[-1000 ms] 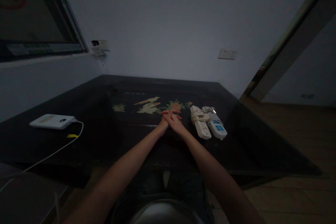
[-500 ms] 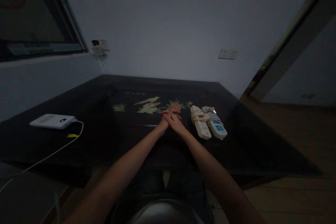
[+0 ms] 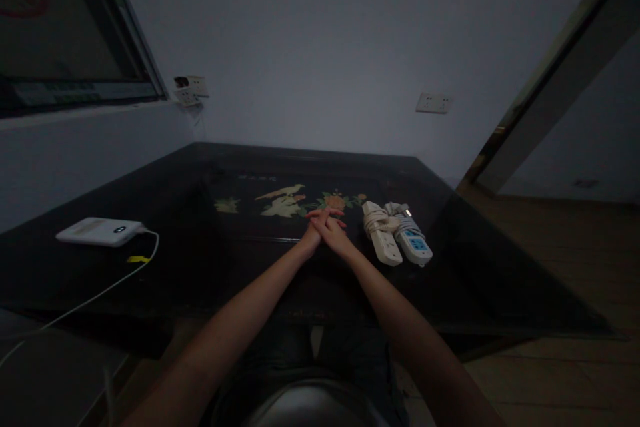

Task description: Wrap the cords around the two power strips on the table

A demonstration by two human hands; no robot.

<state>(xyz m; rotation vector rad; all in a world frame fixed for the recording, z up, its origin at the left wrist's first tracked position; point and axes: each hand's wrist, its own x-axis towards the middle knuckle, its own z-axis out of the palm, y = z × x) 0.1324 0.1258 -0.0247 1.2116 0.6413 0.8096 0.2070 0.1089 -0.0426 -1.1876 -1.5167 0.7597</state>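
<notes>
My left hand (image 3: 311, 235) and my right hand (image 3: 334, 233) rest together on a dark tabletop (image 3: 200, 280), their fingers interlaced and closed on each other. No object shows in either of them. Just to the right lie two power strips side by side, each with its own cord wound around it. One is a white power strip (image 3: 387, 250); the other has a blue socket face (image 3: 414, 243). Beyond my fingers, a painted bird and flower design (image 3: 283, 203) decorates the table.
At the left lies a white power bank (image 3: 97, 231) with a white cable (image 3: 113, 285) running off the table's front edge. A small yellow strip (image 3: 138, 259) is beside the cable. Wall sockets (image 3: 434, 103) sit above the table's far side, and a window (image 3: 75, 27) is at upper left.
</notes>
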